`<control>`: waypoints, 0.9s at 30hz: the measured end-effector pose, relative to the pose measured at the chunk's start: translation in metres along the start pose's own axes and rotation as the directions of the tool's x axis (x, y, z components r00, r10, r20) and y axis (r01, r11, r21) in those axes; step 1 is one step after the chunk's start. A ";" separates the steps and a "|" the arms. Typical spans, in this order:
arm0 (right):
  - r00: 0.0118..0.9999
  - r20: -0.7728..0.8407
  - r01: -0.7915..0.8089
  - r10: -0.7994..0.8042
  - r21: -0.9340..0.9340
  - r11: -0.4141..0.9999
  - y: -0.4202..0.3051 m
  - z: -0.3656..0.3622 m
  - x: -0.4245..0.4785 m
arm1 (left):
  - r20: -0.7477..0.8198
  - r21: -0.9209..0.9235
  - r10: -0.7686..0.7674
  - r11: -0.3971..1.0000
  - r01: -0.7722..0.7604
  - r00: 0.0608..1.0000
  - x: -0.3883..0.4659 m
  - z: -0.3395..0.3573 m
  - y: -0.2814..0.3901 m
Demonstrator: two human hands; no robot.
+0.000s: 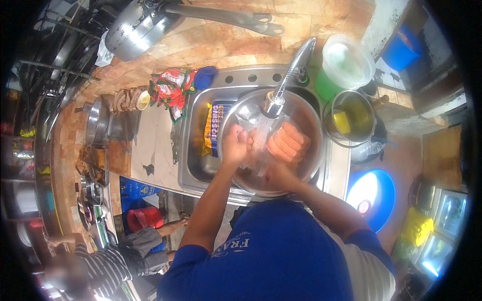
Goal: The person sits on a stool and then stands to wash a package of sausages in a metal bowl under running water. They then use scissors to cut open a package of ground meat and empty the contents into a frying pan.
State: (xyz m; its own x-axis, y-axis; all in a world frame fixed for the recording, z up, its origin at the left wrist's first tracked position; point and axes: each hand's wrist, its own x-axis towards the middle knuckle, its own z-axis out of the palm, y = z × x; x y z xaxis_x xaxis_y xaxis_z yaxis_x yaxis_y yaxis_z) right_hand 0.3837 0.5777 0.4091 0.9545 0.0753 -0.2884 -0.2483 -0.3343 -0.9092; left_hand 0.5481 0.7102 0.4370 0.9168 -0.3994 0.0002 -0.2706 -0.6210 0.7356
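Water runs from a chrome faucet (274, 103) into a large round metal bowl (314, 150) set over a steel sink (188, 158). Both of my hands are inside the bowl. My left hand (236, 145) is closed around part of a clear plastic pack under the stream. At the bowl's lower middle, my right hand (278, 176) is beside a pack of orange-red sausages (288, 143); its fingers are blurred by water, so its hold is unclear. A blue and yellow packet (214, 129) lies in the sink, left of the bowl.
Red packets (171, 88) and a blue cloth (205, 77) lie behind the sink's left corner. A green-tinted tub (344, 66) and a metal pot (349, 118) stand at right. Pans with long handles (226, 17) are at the back. A person in a striped shirt (107, 269) is at lower left.
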 end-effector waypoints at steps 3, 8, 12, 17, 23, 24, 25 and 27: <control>0.994 -0.022 0.109 -0.110 -0.046 0.993 0.036 0.021 -0.016 | -0.022 -0.014 0.031 0.999 -0.032 0.999 0.020 -0.004 -0.026; 0.937 -0.304 -0.063 0.173 0.338 0.939 0.039 -0.025 0.009 | 0.039 -0.221 -0.091 0.970 0.097 0.995 0.027 0.005 -0.054; 0.818 -0.555 -0.024 0.147 0.223 0.974 0.039 0.004 0.063 | 0.093 -0.347 -0.172 0.917 0.194 0.981 0.007 0.028 -0.039; 0.861 -0.509 0.008 0.019 0.051 0.999 0.064 0.005 0.085 | -0.101 -0.485 -0.152 0.870 0.084 0.983 0.009 0.017 -0.065; 0.916 -0.363 0.000 0.169 0.421 0.907 0.036 0.005 0.085 | -0.342 0.531 0.548 0.783 -0.324 0.763 -0.004 -0.020 0.015; 0.929 -0.305 -0.012 0.208 0.540 0.842 0.032 0.010 0.086 | -0.170 0.239 0.323 0.930 -0.279 0.931 -0.007 -0.006 0.002; 0.940 -0.237 -0.034 0.244 0.648 0.761 0.031 0.016 0.085 | -0.125 0.307 0.222 0.935 -0.175 0.967 -0.014 0.011 -0.009; 0.910 -0.378 0.097 0.168 0.589 0.803 0.048 0.028 0.092 | -0.068 0.443 0.026 0.896 0.007 0.997 -0.014 0.040 -0.016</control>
State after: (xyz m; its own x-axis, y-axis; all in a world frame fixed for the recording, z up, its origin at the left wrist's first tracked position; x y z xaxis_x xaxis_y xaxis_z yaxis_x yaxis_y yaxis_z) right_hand 0.4546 0.5950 0.3310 0.8898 -0.3429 -0.3013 -0.2038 0.2921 -0.9344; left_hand 0.5279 0.6990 0.3984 0.9273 -0.3686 0.0655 -0.3665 -0.8582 0.3594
